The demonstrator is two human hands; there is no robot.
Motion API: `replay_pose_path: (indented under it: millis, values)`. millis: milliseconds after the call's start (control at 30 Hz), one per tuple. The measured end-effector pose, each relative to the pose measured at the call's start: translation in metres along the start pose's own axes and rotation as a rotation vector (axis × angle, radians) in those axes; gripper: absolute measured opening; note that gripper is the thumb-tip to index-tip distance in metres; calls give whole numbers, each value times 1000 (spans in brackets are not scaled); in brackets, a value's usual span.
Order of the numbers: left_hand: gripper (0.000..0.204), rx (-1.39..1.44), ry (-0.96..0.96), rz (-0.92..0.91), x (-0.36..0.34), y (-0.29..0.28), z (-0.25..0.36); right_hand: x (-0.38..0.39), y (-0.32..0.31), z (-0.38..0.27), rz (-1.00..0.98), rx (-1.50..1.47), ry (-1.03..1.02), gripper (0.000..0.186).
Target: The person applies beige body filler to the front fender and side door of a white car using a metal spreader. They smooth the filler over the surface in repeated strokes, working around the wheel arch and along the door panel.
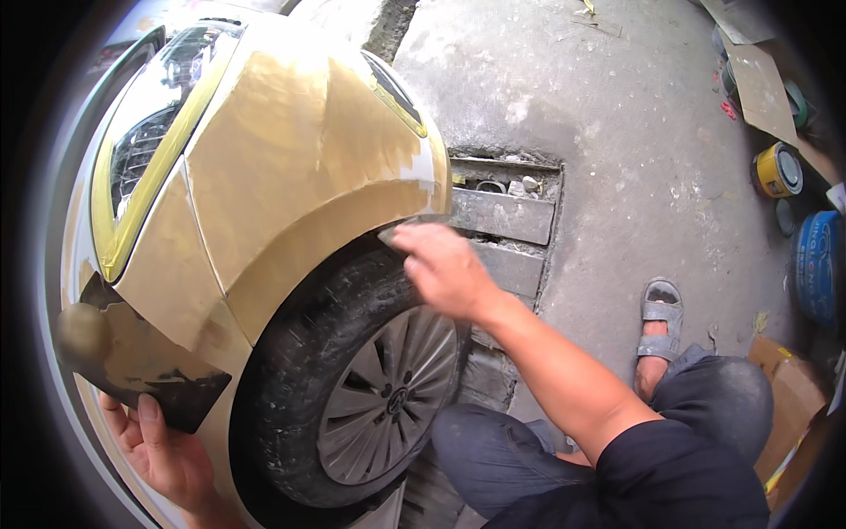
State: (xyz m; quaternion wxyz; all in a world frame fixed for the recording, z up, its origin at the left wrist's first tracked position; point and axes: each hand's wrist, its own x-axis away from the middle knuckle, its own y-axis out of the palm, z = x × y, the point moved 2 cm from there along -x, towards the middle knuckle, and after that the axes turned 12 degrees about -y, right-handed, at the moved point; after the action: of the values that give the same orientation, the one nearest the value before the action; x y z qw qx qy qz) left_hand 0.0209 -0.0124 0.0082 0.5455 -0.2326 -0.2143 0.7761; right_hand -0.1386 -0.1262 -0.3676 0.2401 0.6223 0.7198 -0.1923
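— What's at the far left?

— The left hand [167, 450], low by the car's side. Its fingers and thumb are clamped on a dark flat mixing board smeared with tan filler paste [141, 366], held up beside the front of the car.

— And the car itself?

— A pale car front fender coated in tan body filler [291, 167] fills the upper left, with the clear headlight edged in yellow masking tape [145, 132] beside it. Below the fender's arch sits the black tyre with a silver spoked alloy wheel [379, 388].

— Where is the other hand?

— The right hand [441, 264] reaches in from the lower right and rests at the rear edge of the wheel arch, just above the tyre. Its fingers are drawn together on a thin grey spreader blade [401, 231], whose edge touches the filler on the arch lip.

— What lies right of that?

— A concrete floor [617, 132] with a drain channel covered by grey slabs [507, 216] just behind the wheel. Further right, the person's foot in a grey sandal [659, 322] stands on the floor, the knee in dark trousers beside it.

— And at the right rim?

— A yellow round tin [775, 169], a blue round container [818, 264], and flattened brown cardboard [762, 88] above them.
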Motion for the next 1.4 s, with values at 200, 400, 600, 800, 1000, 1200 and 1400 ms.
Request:
replay_pose_path:
  millis: [200,400,600,800,1000,1200,1400]
  values:
    - [42,-8,20,-67,0,4,-2,-25,-14,44,141,-24,117,30]
    - [45,13,26,-91,3,10,-1,16,1,3,-84,-114,107,32]
    - [46,203,177,-130,5,23,-23,-8,-51,-54,6,-436,196,37]
    - [33,670,-118,-34,56,105,-56,-44,-100,-156,-83,-772,-69,35]
    - [29,1048,-80,102,78,160,-52,-44,-105,-185,-361,-483,-304,36]
    - [30,1153,27,154,73,158,-39,-42,-133,-148,-122,-434,241,33]
    - [32,1074,69,315,77,165,-47,-52,-162,-165,28,-1048,352,50]
